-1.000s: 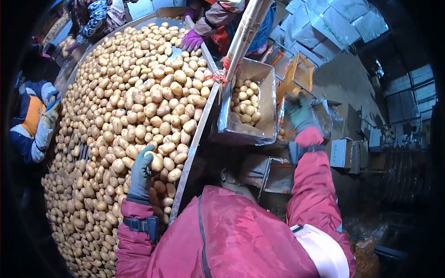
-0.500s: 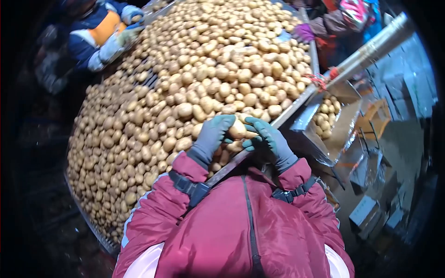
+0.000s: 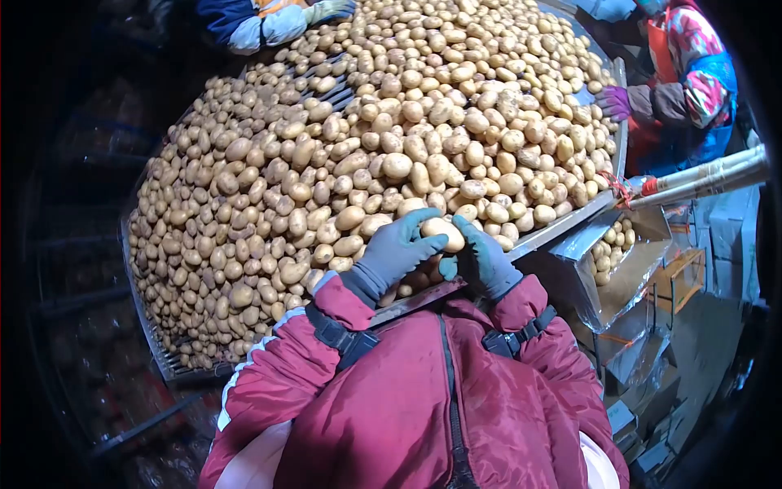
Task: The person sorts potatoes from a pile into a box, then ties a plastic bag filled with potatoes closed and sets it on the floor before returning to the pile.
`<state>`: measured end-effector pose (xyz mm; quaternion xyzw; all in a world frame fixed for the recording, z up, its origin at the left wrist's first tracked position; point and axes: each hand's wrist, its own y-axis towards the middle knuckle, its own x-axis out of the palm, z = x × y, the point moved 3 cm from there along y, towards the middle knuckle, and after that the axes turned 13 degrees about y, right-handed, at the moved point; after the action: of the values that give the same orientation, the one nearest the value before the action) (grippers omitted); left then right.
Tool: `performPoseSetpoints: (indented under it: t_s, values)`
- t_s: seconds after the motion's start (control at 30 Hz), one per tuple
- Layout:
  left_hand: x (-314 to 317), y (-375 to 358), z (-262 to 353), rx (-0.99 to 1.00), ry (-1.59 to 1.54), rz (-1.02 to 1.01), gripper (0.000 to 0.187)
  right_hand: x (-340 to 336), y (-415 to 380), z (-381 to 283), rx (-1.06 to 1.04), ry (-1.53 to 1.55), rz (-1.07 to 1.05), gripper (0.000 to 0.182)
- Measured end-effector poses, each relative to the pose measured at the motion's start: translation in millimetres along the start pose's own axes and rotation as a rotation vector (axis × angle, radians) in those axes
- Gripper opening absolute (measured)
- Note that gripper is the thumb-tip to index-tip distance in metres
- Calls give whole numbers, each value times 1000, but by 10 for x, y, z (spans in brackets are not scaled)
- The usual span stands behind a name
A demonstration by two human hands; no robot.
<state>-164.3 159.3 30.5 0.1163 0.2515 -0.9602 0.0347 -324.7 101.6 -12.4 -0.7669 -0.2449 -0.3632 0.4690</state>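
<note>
A pale, smooth potato (image 3: 444,234) is held up between my two gloved hands over the near edge of the heap. My left hand (image 3: 399,251) has its thumb and fingers closed on the left side of it. Against its right side rest the curled fingers of my right hand (image 3: 486,262); some of those fingers are hidden. Loose potatoes (image 3: 397,166) lie heaped close beyond both hands, and a few show below them by the metal table rim (image 3: 562,226).
Across the heap on the left, another person's gloved hand (image 3: 330,10) reaches in. A co-worker's purple glove (image 3: 612,103) touches the right rim. Long poles (image 3: 709,178) jut out at right, above a lined carton (image 3: 631,281) with potatoes. Dark slats (image 3: 334,96) show through the heap.
My view has turned, so the table and both co-workers appear shifted right or upward. My hands have drawn closer around the potato, which now sits higher and more turned between them.
</note>
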Motion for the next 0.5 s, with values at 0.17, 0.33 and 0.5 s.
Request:
performPoseSetpoints:
  t_s: [0.17, 0.33, 0.5]
  values:
    - [-88, -94, -39, -128, -192, -113, 32, -115, 52, 224, 231, -162, -173, 52]
    - [-393, 290, -152, -52, -19, 24, 27, -125, 49, 176, 321, -132, -313, 46]
    - [-778, 925, -128, 531, 971, 537, 40, -108, -77, 104, 98, -99, -91, 44]
